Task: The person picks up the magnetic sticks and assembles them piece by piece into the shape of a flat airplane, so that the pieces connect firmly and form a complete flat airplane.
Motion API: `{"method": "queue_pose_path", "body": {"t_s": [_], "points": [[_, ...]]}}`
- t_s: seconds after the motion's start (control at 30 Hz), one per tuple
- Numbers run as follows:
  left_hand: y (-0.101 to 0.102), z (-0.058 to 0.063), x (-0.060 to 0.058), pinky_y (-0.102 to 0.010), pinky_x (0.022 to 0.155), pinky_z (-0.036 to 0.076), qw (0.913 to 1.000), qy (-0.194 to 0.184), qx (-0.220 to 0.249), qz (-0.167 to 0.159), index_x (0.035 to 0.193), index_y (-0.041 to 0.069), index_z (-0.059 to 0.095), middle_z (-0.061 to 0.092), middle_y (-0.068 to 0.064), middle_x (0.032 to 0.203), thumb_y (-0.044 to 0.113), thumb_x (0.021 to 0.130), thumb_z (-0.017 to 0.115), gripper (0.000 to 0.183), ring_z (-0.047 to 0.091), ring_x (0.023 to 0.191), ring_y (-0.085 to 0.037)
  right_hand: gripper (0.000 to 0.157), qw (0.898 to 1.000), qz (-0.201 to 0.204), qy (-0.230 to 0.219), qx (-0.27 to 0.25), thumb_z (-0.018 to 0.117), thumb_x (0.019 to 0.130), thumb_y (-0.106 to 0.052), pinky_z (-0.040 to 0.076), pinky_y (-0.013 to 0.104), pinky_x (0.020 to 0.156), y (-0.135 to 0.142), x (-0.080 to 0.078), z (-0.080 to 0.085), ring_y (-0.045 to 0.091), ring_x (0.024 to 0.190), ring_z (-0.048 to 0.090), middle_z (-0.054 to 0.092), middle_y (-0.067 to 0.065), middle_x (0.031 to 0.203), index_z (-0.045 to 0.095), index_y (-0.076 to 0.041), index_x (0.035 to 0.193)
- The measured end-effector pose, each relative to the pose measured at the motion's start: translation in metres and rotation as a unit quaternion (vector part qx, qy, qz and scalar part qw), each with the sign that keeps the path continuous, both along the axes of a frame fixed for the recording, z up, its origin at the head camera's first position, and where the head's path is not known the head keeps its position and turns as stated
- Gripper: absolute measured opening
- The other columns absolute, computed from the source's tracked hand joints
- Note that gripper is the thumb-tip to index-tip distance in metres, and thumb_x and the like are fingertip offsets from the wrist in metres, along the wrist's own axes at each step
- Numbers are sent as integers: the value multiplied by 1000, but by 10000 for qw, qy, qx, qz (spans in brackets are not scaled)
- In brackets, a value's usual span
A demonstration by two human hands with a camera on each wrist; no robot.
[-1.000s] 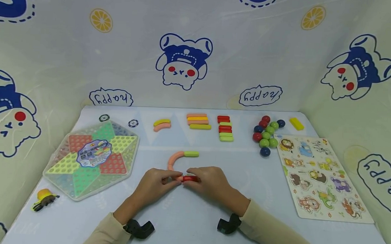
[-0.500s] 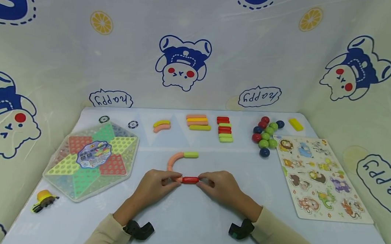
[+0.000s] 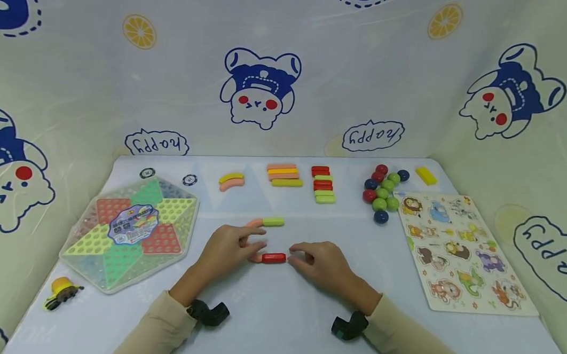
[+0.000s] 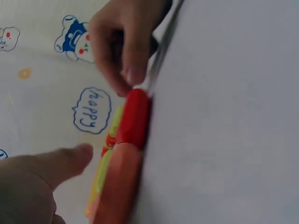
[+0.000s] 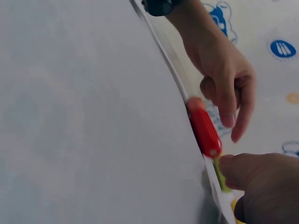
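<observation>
A short red toy rod (image 3: 274,258) lies on the table, its left end joined to a salmon curved rod (image 3: 256,258). Farther back, the curve's visible upper part (image 3: 254,223) meets a light-green rod (image 3: 273,221). My left hand (image 3: 226,251) hovers over the curve's middle and hides it, thumb and forefinger apart; the left wrist view shows its thumb (image 4: 70,161) clear of the curve. My right hand (image 3: 326,265) is at the red rod's right end, fingertips beside it; whether they touch cannot be told. In the right wrist view, its thumb (image 5: 238,168) is near the red rod (image 5: 204,128).
Behind lie yellow and salmon curves (image 3: 231,182), stacked long rods (image 3: 284,175), short red and green rods (image 3: 323,184), coloured balls (image 3: 381,193) and a yellow block (image 3: 426,176). A hexagonal game board (image 3: 131,233) and small toy figure (image 3: 62,292) stand left, an animal puzzle board (image 3: 467,256) right.
My right hand moved right, uncovering the red rod. Then my left hand released the salmon curve, its fingers spreading and shifting up a little over it. The view has shifted slightly.
</observation>
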State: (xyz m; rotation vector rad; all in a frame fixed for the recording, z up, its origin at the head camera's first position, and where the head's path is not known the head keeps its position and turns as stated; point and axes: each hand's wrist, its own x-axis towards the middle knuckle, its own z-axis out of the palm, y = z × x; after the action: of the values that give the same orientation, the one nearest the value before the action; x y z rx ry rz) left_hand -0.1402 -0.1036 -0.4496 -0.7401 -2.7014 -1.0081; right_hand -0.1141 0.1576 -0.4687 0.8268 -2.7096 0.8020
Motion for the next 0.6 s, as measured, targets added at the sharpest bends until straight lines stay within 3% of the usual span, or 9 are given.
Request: {"method": "queue_pose_path", "body": {"t_s": [0.17, 0.3, 0.37, 0.47, 0.53, 0.6], "points": [[8, 7, -32, -27, 46, 27, 9985, 10, -434, 327, 105, 24, 73, 36, 9, 45, 34, 80, 74, 28, 33, 46, -9, 25, 9969, -722, -129, -290, 65, 86, -40, 32, 22, 45, 28, -6, 0, 3, 49, 39, 40, -15, 53, 70, -27, 106], [11, 6, -46, -28, 46, 26, 9971, -105, -688, 306, 106, 22, 73, 37, 6, 47, 35, 80, 74, 28, 33, 46, -11, 31, 9844, -1619, 66, -681, 62, 88, -42, 33, 24, 46, 61, -14, 4, 6, 49, 41, 43, -12, 54, 69, -23, 111], [13, 4, -50, -29, 47, 27, 9964, -199, -763, 307, 106, 22, 72, 38, 6, 48, 36, 80, 74, 30, 34, 47, -12, 33, 9712, -2169, 306, -936, 62, 88, -41, 33, 25, 45, 79, -18, 5, 9, 48, 41, 45, -9, 55, 67, -21, 114], [14, 1, -51, -29, 48, 29, 9960, -318, -775, 320, 105, 21, 72, 41, 7, 49, 36, 79, 75, 30, 36, 49, -12, 36, 9436, -2959, 670, -1330, 64, 87, -39, 30, 24, 42, 102, -26, 4, 11, 46, 40, 45, -6, 53, 66, -18, 116], [13, -2, -52, -29, 50, 31, 9961, -326, -760, 307, 104, 20, 73, 45, 9, 51, 37, 79, 75, 30, 39, 51, -12, 37, 9275, -3304, 834, -1536, 66, 86, -36, 28, 23, 41, 113, -29, 3, 12, 44, 39, 45, -4, 51, 65, -16, 117], [12, -5, -52, -29, 50, 32, 9965, -307, -729, 268, 103, 20, 73, 48, 12, 54, 37, 78, 75, 30, 40, 53, -12, 38, 9177, -3522, 868, -1617, 68, 85, -35, 27, 23, 39, 119, -31, 3, 12, 43, 39, 45, -3, 50, 65, -14, 118]]}}
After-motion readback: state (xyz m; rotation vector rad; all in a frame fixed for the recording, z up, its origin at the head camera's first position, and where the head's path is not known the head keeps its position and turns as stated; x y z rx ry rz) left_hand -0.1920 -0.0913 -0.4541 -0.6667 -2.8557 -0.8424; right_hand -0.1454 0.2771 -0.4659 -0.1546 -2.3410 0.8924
